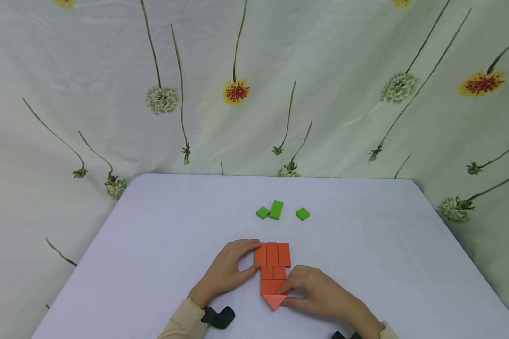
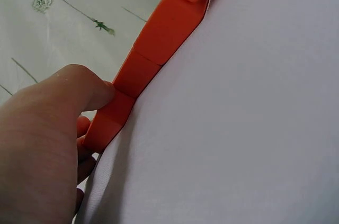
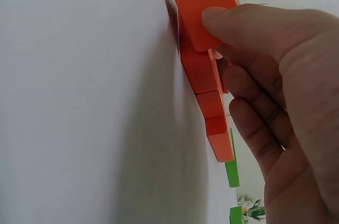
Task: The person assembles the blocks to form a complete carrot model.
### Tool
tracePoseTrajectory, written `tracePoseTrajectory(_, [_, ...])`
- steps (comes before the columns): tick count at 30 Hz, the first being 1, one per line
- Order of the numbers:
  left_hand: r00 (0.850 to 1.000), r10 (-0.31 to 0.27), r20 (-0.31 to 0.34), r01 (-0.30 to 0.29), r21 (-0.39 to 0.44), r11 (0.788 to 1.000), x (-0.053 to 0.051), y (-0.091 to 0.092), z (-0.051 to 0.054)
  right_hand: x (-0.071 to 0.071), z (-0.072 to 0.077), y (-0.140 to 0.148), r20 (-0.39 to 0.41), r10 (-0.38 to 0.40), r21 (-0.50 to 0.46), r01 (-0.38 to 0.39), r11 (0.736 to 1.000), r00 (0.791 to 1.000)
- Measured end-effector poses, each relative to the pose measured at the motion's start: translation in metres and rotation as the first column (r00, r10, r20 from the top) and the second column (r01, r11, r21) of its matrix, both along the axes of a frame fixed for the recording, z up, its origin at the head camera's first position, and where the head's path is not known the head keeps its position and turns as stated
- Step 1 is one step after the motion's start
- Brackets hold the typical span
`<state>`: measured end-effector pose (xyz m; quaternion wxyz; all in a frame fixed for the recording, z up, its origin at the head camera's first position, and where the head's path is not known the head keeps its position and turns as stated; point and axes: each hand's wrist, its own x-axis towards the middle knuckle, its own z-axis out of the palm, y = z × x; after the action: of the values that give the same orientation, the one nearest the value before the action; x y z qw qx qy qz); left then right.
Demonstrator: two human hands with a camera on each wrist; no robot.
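Six orange-red blocks lie joined on the table (image 1: 365, 245), with a seventh at the near end. At the left, the left hand (image 1: 226, 268) pinches the outer rectangular block (image 1: 260, 255) of the far row; two more rectangular blocks (image 1: 272, 254) adjoin it. Nearer come two square blocks (image 1: 266, 272), a crosswise rectangular block (image 1: 268, 286), then the triangular block (image 1: 274, 300), pinched by the right hand (image 1: 318, 292), whose fingers partly hide the seam; I cannot tell whether it is flush. The red part looks nearly complete. Beyond, left to right, a small green block (image 1: 263, 213) lies just beside a green rectangular block (image 1: 275, 210), another small green piece (image 1: 303, 214) apart; these seem not yet used. A black wrist device (image 1: 219, 317) sits near the left sleeve (image 1: 184, 321).
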<state>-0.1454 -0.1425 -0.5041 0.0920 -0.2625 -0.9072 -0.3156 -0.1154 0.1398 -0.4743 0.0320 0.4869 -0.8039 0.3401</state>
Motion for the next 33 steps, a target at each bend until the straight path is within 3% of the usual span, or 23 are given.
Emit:
tracePoseTrajectory(7, [0.999, 0.003, -0.033, -0.003, -0.002, 1.000, 0.000, 0.000, -0.002, 0.001, 0.002, -0.003, -0.036, -0.020, 0.062, 0.022, 0.998, 0.999])
tracePoseTrajectory(18, [1.000, 0.010, -0.012, -0.010, -0.005, 1.000, -0.001, -0.001, -0.002, -0.001, 0.003, -0.006, -0.080, -0.020, 0.057, 0.025, 0.998, 0.997])
tracePoseTrajectory(22, [1.000, 0.010, -0.010, -0.010, -0.003, 1.000, 0.000, -0.001, -0.002, -0.001, 0.007, -0.005, -0.043, -0.026, 0.102, 0.030, 0.994, 0.999])
tracePoseTrajectory(27, [1.000, 0.009, -0.003, -0.009, -0.009, 1.000, 0.000, -0.001, -0.003, -0.004, 0.014, -0.001, 0.068, -0.020, 0.159, 0.009, 0.987, 0.998])
tracePoseTrajectory(33, [1.000, 0.000, -0.017, 0.000, -0.002, 1.000, -0.001, 0.000, -0.004, -0.015, 0.022, 0.001, 0.085, -0.043, 0.121, 0.033, 0.992, 0.995])
